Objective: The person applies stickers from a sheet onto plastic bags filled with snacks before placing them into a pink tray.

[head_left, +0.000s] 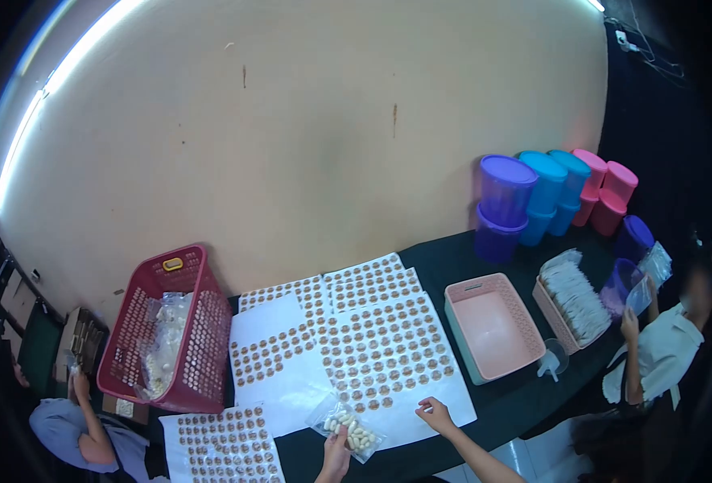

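In the head view my left hand (336, 456) grips the lower edge of a clear plastic bag (342, 406) filled with cream-white, oblong pieces like capsules. The bag lies tilted over the front edge of the white sticker sheets. My right hand (437, 416) hovers above the lower right part of a sticker sheet (444, 398), its fingers curled together at the tips. Whatever those fingertips hold, if anything, is too small to make out. Rows of round brown stickers (384, 346) cover much of the sheets, with bare white patches where stickers are absent.
A tall maroon basket (197, 338) with filled bags stands left. On the right are a pink basket (497, 322), a basket of packets (573, 302), a clear cup with a scoop (551, 362) and stacked purple, blue and pink canisters (507, 189). Co-workers (662, 354) work at both sides.
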Action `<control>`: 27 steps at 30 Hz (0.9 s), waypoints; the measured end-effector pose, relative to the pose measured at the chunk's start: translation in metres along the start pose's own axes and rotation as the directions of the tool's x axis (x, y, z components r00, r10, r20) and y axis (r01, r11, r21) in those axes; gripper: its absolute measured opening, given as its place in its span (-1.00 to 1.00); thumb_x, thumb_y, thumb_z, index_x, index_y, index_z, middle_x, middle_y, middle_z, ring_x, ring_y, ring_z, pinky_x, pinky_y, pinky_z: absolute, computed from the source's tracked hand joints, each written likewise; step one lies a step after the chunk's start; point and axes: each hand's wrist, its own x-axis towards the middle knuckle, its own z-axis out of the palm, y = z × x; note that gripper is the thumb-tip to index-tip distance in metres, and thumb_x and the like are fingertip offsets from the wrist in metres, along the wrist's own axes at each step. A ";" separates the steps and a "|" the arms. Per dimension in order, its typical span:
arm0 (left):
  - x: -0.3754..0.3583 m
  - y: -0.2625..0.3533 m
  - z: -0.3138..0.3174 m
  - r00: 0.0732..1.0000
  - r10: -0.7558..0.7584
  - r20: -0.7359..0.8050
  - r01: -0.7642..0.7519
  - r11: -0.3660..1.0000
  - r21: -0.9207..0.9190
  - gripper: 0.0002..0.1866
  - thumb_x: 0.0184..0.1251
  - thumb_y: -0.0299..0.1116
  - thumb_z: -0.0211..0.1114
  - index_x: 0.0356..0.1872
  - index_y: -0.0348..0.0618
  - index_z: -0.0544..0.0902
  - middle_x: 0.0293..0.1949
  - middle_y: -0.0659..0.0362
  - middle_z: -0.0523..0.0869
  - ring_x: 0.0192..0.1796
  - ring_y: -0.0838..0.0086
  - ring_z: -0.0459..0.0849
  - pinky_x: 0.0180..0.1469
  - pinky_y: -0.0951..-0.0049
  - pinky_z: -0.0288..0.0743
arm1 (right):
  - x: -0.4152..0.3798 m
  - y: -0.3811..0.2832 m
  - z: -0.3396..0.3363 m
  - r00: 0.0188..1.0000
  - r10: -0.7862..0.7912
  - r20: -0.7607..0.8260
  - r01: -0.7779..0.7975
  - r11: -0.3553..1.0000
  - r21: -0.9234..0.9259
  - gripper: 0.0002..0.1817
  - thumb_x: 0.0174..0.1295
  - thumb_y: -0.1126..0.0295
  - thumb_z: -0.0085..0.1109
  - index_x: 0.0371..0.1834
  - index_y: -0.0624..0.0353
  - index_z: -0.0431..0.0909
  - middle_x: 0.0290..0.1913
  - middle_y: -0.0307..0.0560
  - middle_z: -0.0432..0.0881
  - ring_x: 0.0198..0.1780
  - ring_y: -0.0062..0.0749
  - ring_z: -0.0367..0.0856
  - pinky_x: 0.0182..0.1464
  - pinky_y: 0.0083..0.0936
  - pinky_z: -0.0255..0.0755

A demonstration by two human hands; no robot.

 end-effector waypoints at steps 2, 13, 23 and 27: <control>-0.003 0.002 -0.022 0.999 -0.008 -0.050 0.007 1.000 -0.027 -0.65 0.31 -0.26 0.02 -0.01 -0.29 0.36 -0.10 0.07 0.54 -0.09 0.35 0.56 -0.02 0.33 0.45 | 0.017 0.022 0.028 0.994 -0.109 0.005 0.108 0.983 -0.148 -0.66 -0.07 0.33 0.25 -0.25 0.26 0.46 -0.33 -0.03 0.48 -0.36 -0.37 0.48 -0.25 -0.47 0.39; -0.034 -0.003 -0.036 0.933 0.210 -0.291 -0.257 0.957 -0.133 -0.66 0.32 -0.27 -0.01 -0.05 -0.36 0.38 -0.15 0.02 0.56 -0.13 0.32 0.58 -0.07 0.35 0.48 | 0.041 -0.003 0.088 0.912 -0.383 0.149 0.403 0.761 -0.508 -0.81 0.10 0.50 -0.12 -0.27 0.38 0.40 -0.27 0.17 0.38 -0.20 0.01 0.38 -0.14 -0.21 0.30; -0.063 -0.016 -0.031 0.925 0.167 -0.342 -0.150 0.986 0.075 -0.78 0.26 -0.39 0.06 -0.11 -0.26 0.44 -0.26 0.12 0.56 -0.24 0.43 0.58 -0.27 0.49 0.52 | 0.047 -0.003 0.094 0.966 -0.236 0.102 0.256 0.847 -0.466 -0.56 -0.20 0.48 0.29 -0.23 0.32 0.32 -0.12 0.24 0.26 -0.06 0.08 0.31 -0.03 -0.22 0.29; -0.053 -0.014 -0.025 0.944 0.137 -0.301 -0.117 0.990 0.083 -0.80 0.27 -0.37 0.05 -0.14 -0.23 0.46 -0.30 0.16 0.57 -0.27 0.47 0.57 -0.30 0.51 0.50 | 0.049 0.004 0.097 0.971 -0.215 0.108 0.240 0.845 -0.477 -0.57 -0.21 0.48 0.30 -0.25 0.31 0.31 -0.11 0.22 0.26 -0.05 0.10 0.31 -0.03 -0.21 0.29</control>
